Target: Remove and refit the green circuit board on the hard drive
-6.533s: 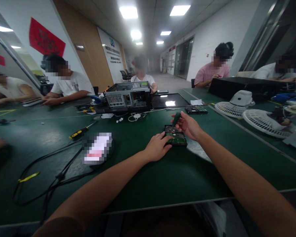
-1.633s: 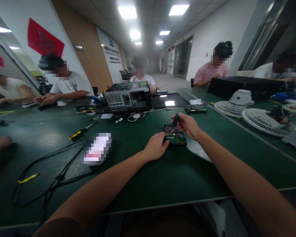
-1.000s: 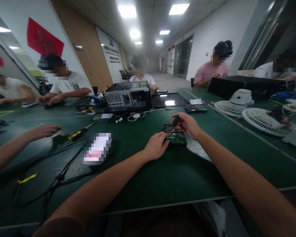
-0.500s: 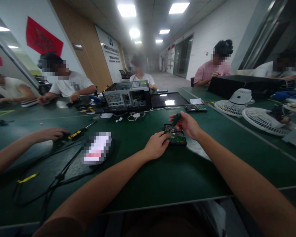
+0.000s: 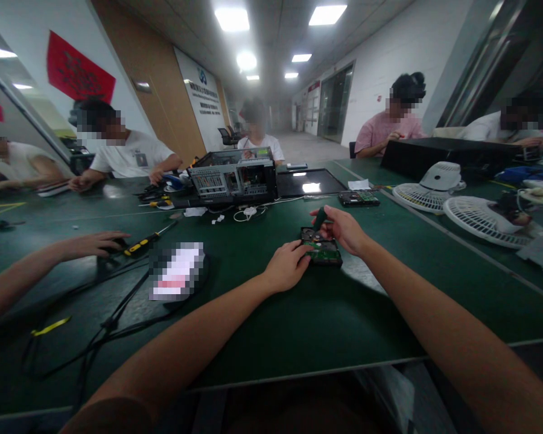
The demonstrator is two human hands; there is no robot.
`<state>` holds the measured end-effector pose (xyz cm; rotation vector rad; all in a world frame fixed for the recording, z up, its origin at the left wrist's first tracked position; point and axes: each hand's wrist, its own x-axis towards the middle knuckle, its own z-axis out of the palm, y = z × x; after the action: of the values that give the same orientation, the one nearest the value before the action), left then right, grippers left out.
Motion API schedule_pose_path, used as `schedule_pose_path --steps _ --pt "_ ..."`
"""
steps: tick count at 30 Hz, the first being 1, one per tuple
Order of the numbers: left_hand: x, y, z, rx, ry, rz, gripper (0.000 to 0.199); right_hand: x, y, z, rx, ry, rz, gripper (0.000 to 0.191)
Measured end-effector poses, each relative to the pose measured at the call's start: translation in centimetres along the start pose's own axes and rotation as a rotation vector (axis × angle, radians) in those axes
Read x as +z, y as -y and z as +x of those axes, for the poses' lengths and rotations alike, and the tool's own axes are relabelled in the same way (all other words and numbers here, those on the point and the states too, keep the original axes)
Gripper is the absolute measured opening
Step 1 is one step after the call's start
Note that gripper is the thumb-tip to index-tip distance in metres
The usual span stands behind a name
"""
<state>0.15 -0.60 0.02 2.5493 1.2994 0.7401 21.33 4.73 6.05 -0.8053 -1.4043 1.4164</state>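
A hard drive (image 5: pixel 326 258) with a green circuit board lies on the table in front of me. My left hand (image 5: pixel 288 264) grips its left side, with the fingertips resting on the board. My right hand (image 5: pixel 341 229) is closed around the dark green handle of a screwdriver (image 5: pixel 319 219). The screwdriver stands steeply over the far part of the drive. Its tip is too small and dark to make out. A second hard drive (image 5: pixel 359 198) lies farther back, apart from both hands.
An opened computer case (image 5: pixel 233 176) stands ahead, beside a flat black panel (image 5: pixel 311 182). White fan parts (image 5: pixel 484 222) lie at right. To the left are a yellow-black screwdriver (image 5: pixel 141 244), black cables (image 5: pixel 111 323) and a co-worker's hand (image 5: pixel 93 244). Other people sit around the table.
My right hand and the screwdriver handle have shifted slightly left. My left hand and the hard drive stay put. The near co-worker's fingers at left have spread; another co-worker's hand has moved right.
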Motion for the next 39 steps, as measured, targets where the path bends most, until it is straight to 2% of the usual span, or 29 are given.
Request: schedule_pose_path --steps 14,19,25,39 --pt "-0.1 -0.05 0.02 -0.01 0.01 -0.005 0.039 -0.09 -0.18 0.06 -0.015 -0.021 0.037 0.043" --pt "-0.07 0.02 0.04 -0.022 0.027 0.004 0.04 -0.13 -0.29 0.17 0.023 0.009 0.069 0.048" --pt "-0.24 -0.14 0.03 -0.026 0.031 0.001 0.04 0.1 -0.1 0.06 0.038 0.026 0.08 0.044" --pt "-0.21 -0.08 -0.02 -0.005 0.02 -0.005 0.04 0.12 0.17 -0.02 0.02 -0.018 0.006 0.038"
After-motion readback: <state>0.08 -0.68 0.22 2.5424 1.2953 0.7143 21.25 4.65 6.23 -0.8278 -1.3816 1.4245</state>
